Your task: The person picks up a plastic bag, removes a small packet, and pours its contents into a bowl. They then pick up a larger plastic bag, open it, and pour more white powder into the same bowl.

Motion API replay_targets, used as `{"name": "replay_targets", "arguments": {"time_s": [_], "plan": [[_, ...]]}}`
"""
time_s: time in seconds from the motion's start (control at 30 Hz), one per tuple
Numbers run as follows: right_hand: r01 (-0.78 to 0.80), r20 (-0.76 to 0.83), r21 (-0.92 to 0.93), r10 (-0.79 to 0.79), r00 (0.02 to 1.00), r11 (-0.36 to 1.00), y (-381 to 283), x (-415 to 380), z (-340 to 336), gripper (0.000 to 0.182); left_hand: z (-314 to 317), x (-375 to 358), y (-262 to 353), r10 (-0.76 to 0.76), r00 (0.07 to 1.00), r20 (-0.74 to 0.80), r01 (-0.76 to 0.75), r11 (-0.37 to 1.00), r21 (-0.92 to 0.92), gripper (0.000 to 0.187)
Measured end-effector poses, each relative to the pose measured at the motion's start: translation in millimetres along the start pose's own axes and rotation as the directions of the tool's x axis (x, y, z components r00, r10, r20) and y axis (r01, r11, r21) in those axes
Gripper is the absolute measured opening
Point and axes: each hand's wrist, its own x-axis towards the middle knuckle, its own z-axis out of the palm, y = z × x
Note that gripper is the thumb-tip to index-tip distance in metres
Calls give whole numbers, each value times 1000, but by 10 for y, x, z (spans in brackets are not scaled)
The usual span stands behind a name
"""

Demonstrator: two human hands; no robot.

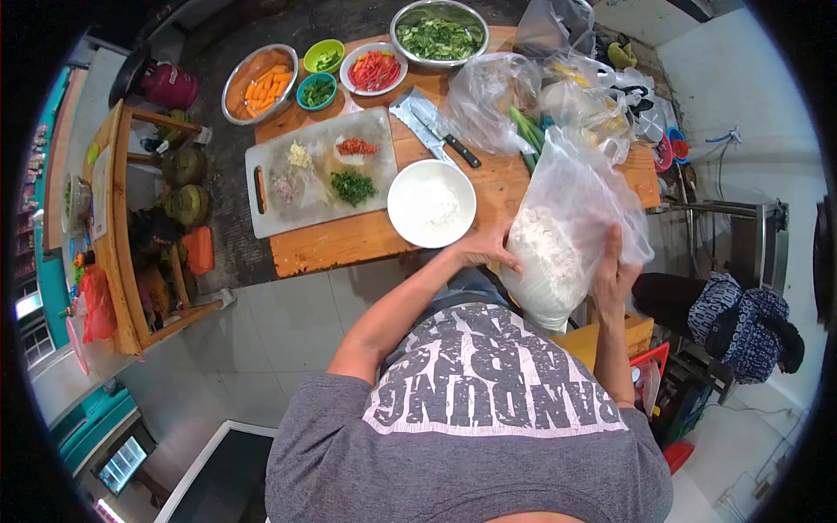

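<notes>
In the head view, our left grip (488, 248) is closed on one side of a translucent bag (551, 257) of white powder; our right grip (613, 279) clasps the other. The bag is at the near edge of the worktop (318, 247), right of a white bowl (404, 225).

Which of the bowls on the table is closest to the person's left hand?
The white bowl with white powder inside, just beside the left hand; the others hold vegetables and sit farther forward.
</notes>
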Motion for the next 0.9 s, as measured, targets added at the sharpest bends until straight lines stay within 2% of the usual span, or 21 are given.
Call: {"name": "replay_targets", "arguments": {"time_s": [0.03,0.07,0.13,0.2,0.23,0.33,0.63,0.83,0.9], "plan": [[124,58,-122,-117,991,985,53,25,48,24,65,-42,-209,-11,999,-32,7,993,-115,115],[135,89,-114,-125,988,984,350,212,143,24,-13,127,-468,-49,995,-88,27,971,-237,114],[201,120,-135,-185,975,970,303,148,385,24,126,-70,-586,-119,991,-64,90,934,-346,119],[73,192,-90,-54,980,993,376,63,560,24,228,-240,-716,-173,981,-87,116,884,-453,123],[6,231,-70,10,973,998,412,18,642,24,241,-309,-783,-123,990,-72,75,879,-471,121],[-54,295,-55,68,953,997,764,167,754,26,161,-161,-929,-195,972,-128,102,848,-521,114],[-83,468,-176,158,870,981,1031,268,1053,37,184,-241,-1117,-133,980,-148,6,763,-646,91],[-59,524,-218,168,835,974,1095,311,1101,39,228,-245,-1083,-146,971,-187,-11,759,-651,86],[-55,531,-234,175,829,971,1072,319,1100,39,264,-259,-1023,-132,974,-184,-13,778,-628,90]]}}
